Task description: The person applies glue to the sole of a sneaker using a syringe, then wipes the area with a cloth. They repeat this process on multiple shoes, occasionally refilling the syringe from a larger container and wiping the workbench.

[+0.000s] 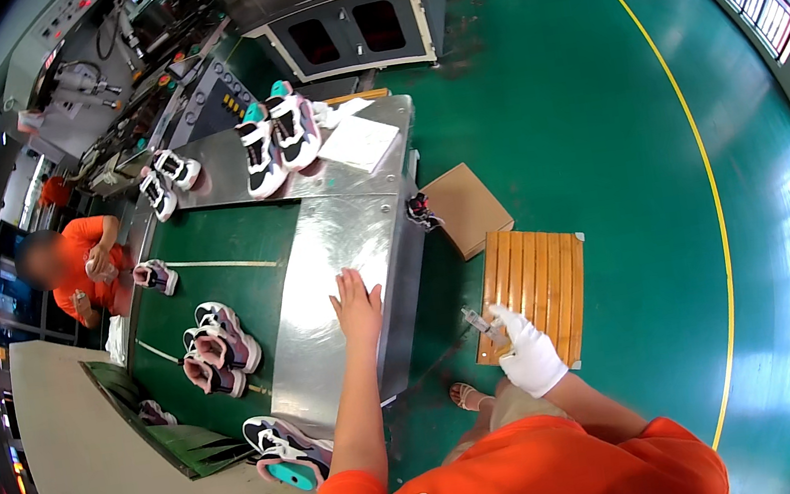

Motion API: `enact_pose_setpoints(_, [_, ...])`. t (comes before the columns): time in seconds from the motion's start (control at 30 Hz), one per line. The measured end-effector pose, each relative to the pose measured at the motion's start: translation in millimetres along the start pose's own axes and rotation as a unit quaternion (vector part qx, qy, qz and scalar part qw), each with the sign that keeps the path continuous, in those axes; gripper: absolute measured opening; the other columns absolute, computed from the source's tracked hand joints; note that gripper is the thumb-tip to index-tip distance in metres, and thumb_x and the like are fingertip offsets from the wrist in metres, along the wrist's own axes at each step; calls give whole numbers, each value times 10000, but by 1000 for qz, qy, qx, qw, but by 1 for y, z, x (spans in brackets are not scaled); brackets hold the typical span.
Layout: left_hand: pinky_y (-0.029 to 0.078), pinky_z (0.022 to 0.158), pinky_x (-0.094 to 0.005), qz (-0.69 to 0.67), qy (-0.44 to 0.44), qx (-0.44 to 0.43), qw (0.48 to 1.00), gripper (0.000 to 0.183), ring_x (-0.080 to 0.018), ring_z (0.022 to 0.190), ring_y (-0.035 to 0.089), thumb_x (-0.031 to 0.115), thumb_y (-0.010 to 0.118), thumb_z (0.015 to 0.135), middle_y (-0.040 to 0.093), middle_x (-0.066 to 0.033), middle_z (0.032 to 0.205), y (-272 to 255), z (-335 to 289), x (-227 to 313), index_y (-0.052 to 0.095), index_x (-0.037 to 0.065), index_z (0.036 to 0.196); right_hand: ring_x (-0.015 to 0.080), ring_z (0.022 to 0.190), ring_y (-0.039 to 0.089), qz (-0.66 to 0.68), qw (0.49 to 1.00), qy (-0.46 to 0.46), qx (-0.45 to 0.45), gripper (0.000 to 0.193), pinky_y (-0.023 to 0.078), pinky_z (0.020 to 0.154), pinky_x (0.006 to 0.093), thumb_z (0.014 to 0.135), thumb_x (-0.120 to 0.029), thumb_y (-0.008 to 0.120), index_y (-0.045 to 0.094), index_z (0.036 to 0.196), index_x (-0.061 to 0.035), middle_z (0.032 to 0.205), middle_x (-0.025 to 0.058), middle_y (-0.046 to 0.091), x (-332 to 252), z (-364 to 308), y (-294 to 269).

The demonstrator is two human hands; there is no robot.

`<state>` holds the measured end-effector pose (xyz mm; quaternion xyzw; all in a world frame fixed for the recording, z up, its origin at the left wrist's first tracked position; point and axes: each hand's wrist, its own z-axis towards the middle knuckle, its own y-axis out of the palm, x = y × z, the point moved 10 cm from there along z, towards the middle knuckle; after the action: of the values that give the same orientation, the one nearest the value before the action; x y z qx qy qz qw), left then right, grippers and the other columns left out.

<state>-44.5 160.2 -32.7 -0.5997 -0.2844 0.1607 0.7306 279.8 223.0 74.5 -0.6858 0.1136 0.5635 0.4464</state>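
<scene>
My left hand [358, 305] is bare, its fingers spread over the right edge of the shiny metal bench top [319, 247]; whether it touches the metal I cannot tell. My right hand [529, 354], in a white glove, is closed on a small greyish, partly clear tool [479, 322] whose exact kind does not show. Below that hand lies a slatted wooden platform [536, 278]. A dark and white sneaker [286, 442] with a teal piece at its end lies at the near end of the bench. A pair of pink and dark sneakers [217, 348] sits on the green conveyor belt [242, 233].
More sneakers [293, 132] and white paper [360, 143] rest on the far bench end. A cardboard sheet or box [465, 207] is beside the bench. Across the belt, a person in orange [92, 259] handles something. Machines [354, 25] stand beyond; a beige housing [109, 439] is at left.
</scene>
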Motion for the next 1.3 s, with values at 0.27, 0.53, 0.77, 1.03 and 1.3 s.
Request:
enact_pose_setpoints(0.27, [202, 1135, -549, 111, 7, 54, 992, 852, -421, 1411, 250, 120, 686, 763, 260, -267, 1514, -19, -93, 52, 233, -54, 1464, 378, 937, 641, 8, 999, 44, 10, 366, 522, 794, 378, 810, -110, 714, 619, 1160, -57, 1015, 164, 665, 106, -50, -22])
enact_pose_setpoints(0.53, [155, 1127, -625, 92, -22, -290, 952, 479, -286, 1394, 335, 184, 604, 832, 460, -128, 1430, 146, -272, 60, 550, 102, 1301, 193, 850, 589, 471, 825, 309, 43, 340, 481, 689, 299, 936, -142, 530, 525, 1265, -54, 1099, 67, 569, 331, -61, 3])
enact_pose_setpoints(0.77, [332, 1082, -537, 49, -252, -491, 832, 459, -331, 1293, 461, 285, 577, 886, 521, -151, 1369, 300, -400, -90, 552, 117, 1312, 172, 782, 540, 498, 819, 247, 139, 507, 421, 722, 307, 1000, -399, 451, 473, 1290, 16, 1038, 82, 581, 407, 16, 15])
enact_pose_setpoints(1.03, [462, 958, -479, -6, -468, -214, 858, 488, -428, 1170, 528, 340, 488, 937, 570, -207, 1279, 400, -389, -314, 492, 67, 1341, 158, 746, 551, 108, 980, 60, 159, 456, 472, 611, 266, 888, 97, 537, 458, 1309, -59, 1229, 124, 558, 407, 44, 21])
enact_pose_setpoints(1.3, [558, 650, -587, -201, -705, -9, 681, 570, -428, 1029, 596, 355, 564, 893, 600, -178, 1205, 464, -395, -372, 445, 67, 1371, 124, 629, 494, 170, 966, 79, 177, 215, 461, 658, 295, 976, -67, 482, 533, 1180, -20, 1161, 117, 575, 399, 48, 20])
